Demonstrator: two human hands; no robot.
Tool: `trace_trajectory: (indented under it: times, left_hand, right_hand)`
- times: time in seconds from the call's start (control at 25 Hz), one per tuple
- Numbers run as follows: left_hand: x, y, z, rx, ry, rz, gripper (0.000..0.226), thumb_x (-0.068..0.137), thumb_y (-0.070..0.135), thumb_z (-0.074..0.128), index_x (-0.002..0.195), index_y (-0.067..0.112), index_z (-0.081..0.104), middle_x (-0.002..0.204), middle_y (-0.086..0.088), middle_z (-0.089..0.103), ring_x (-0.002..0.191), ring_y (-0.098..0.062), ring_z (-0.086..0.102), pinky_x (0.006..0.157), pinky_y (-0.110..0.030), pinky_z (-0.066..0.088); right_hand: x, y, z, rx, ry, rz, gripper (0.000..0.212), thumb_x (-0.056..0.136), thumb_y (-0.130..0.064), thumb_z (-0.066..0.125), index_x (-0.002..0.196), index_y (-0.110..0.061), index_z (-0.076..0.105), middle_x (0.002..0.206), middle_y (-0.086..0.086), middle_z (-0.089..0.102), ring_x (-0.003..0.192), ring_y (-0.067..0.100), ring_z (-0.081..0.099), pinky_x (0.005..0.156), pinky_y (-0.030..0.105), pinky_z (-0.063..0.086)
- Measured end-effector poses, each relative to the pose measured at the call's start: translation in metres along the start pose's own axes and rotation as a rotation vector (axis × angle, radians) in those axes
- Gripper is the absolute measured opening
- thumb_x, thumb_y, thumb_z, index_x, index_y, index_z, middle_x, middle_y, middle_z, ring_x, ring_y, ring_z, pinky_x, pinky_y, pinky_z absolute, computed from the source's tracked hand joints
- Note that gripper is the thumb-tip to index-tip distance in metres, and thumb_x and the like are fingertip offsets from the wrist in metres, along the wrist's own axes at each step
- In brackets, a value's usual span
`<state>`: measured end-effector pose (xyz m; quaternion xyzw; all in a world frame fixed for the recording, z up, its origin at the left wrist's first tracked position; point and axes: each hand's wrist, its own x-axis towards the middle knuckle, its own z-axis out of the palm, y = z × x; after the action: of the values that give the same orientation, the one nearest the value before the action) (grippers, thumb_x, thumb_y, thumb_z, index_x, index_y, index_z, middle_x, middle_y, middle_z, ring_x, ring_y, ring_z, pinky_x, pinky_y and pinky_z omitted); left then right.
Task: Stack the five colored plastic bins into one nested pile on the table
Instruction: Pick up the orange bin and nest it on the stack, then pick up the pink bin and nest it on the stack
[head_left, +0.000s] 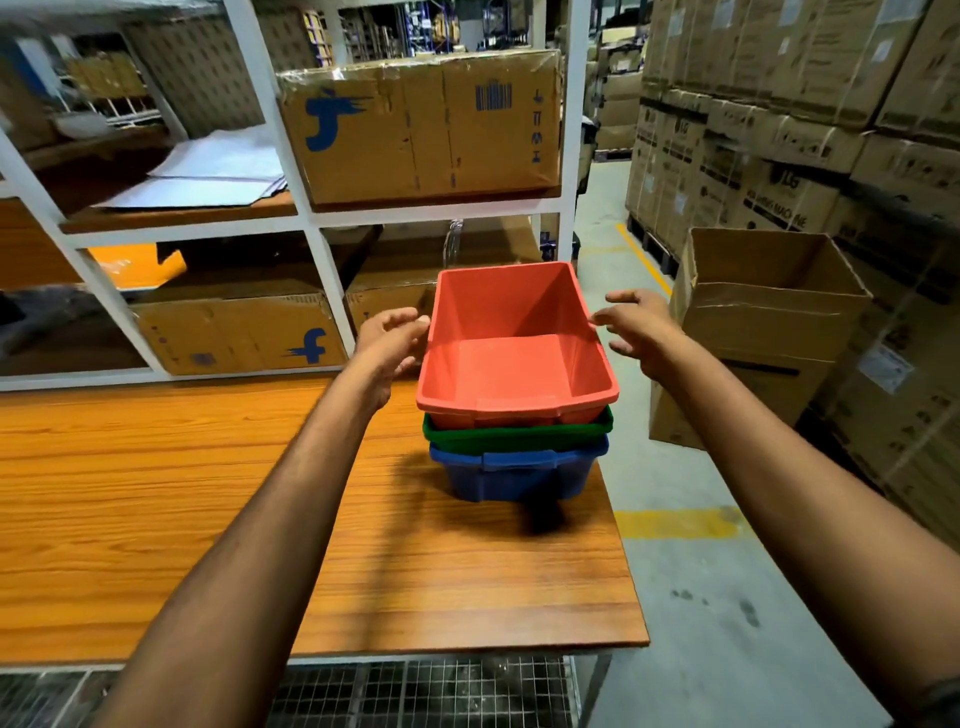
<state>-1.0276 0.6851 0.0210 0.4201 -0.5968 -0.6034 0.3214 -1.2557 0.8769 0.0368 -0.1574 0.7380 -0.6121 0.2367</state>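
Red bin (511, 364) nested atop green bin (514, 434) and blue bin (514, 475); left hand (387, 345) and right hand (641, 325) flank its rim, fingers spread.

Table (208, 493) is that orange wood-grain laminate, smooth with a bit of sheen where the light hits. The red bin (514, 364) is moulded plastic, fairly matt inside with a faint grainy texture; the green bin (519, 434) and blue bin (514, 480) under it look like the same plastic, the blue slightly glossier. Shelf frame (291, 140) is white painted metal. The open carton (769, 312) is plain matt brown cardboard, and the taped box (421, 130) on the shelf has shiny clear tape. Wire mesh (415, 691) below is bare metal.
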Motion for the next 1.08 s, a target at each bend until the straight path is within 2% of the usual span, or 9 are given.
trace_trajectory:
  times: [0.12,0.24,0.32,0.52,0.64,0.76,0.84,0.96,1.08]
  left_hand:
    - [-0.053,-0.005,-0.006,0.063,0.112,0.238,0.035,0.094,0.024,0.072,0.129,0.026,0.064,0.121,0.005,0.066,0.115,-0.009,0.062,0.089,-0.026,0.054]
    - [-0.122,-0.019,-0.011,0.083,0.131,0.382,0.035,0.094,0.021,0.071,0.128,0.028,0.063,0.117,0.01,0.065,0.11,0.0,0.063,0.085,-0.015,0.051]
    - [-0.161,-0.038,-0.016,0.077,0.167,0.423,0.035,0.094,0.017,0.071,0.126,0.029,0.063,0.114,0.012,0.067,0.105,0.003,0.064,0.084,-0.014,0.052]
    - [-0.244,-0.112,-0.04,0.173,0.313,0.353,0.045,0.093,0.011,0.072,0.134,0.027,0.06,0.131,0.008,0.066,0.119,-0.009,0.062,0.094,-0.032,0.05]
    - [-0.287,-0.151,-0.072,0.332,0.348,0.277,0.053,0.094,0.016,0.072,0.142,0.031,0.056,0.142,0.013,0.057,0.134,-0.007,0.053,0.107,-0.033,0.045]
    - [-0.322,-0.177,-0.115,0.58,0.289,0.219,0.062,0.096,0.031,0.069,0.152,0.04,0.043,0.154,0.016,0.043,0.144,-0.005,0.038,0.114,-0.039,0.038]
    - [-0.336,-0.189,-0.152,0.766,0.277,0.246,0.064,0.097,0.035,0.066,0.155,0.037,0.038,0.158,0.016,0.038,0.146,-0.008,0.035,0.114,-0.044,0.037]
    - [-0.354,-0.201,-0.224,0.94,0.309,0.258,0.063,0.098,0.036,0.063,0.156,0.032,0.039,0.158,0.011,0.039,0.147,-0.013,0.034,0.115,-0.042,0.033]
    - [-0.371,-0.205,-0.303,0.984,0.366,0.258,0.061,0.098,0.036,0.062,0.154,0.03,0.04,0.155,0.008,0.042,0.147,-0.016,0.036,0.116,-0.043,0.033]
  right_hand:
    - [-0.031,-0.003,-0.008,-0.037,0.048,-0.286,0.042,0.085,-0.006,0.074,0.123,-0.02,0.061,0.099,0.0,0.062,0.102,0.018,0.067,0.072,0.027,0.05]
    - [-0.082,0.002,-0.015,-0.074,-0.11,-0.494,0.035,0.087,-0.009,0.074,0.119,-0.022,0.066,0.09,-0.006,0.063,0.087,0.008,0.065,0.07,0.022,0.051]
    - [-0.119,0.015,-0.013,-0.067,-0.259,-0.574,0.03,0.088,-0.007,0.075,0.115,-0.02,0.069,0.087,-0.006,0.063,0.081,0.006,0.061,0.072,0.021,0.053]
    - [-0.193,0.083,0.017,-0.027,-0.599,-0.47,0.025,0.089,0.0,0.075,0.111,-0.01,0.069,0.082,0.002,0.06,0.075,0.011,0.054,0.07,0.025,0.048]
    - [-0.232,0.126,0.044,-0.103,-0.688,-0.415,0.026,0.09,-0.007,0.077,0.112,-0.019,0.07,0.087,0.008,0.064,0.077,0.013,0.056,0.072,0.032,0.049]
    - [-0.27,0.16,0.073,-0.252,-0.747,-0.401,0.032,0.09,-0.02,0.077,0.116,-0.036,0.067,0.093,-0.007,0.066,0.085,0.011,0.064,0.069,0.039,0.056]
    - [-0.296,0.174,0.1,-0.342,-0.768,-0.427,0.035,0.091,-0.029,0.076,0.12,-0.043,0.063,0.1,-0.013,0.065,0.091,0.009,0.065,0.07,0.039,0.058]
    - [-0.342,0.186,0.161,-0.462,-0.79,-0.546,0.039,0.092,-0.04,0.07,0.128,-0.047,0.056,0.11,-0.025,0.06,0.098,0.002,0.062,0.079,0.038,0.059]
    - [-0.392,0.193,0.233,-0.487,-0.844,-0.645,0.044,0.093,-0.04,0.069,0.134,-0.046,0.053,0.115,-0.028,0.056,0.105,-0.001,0.059,0.086,0.039,0.058]
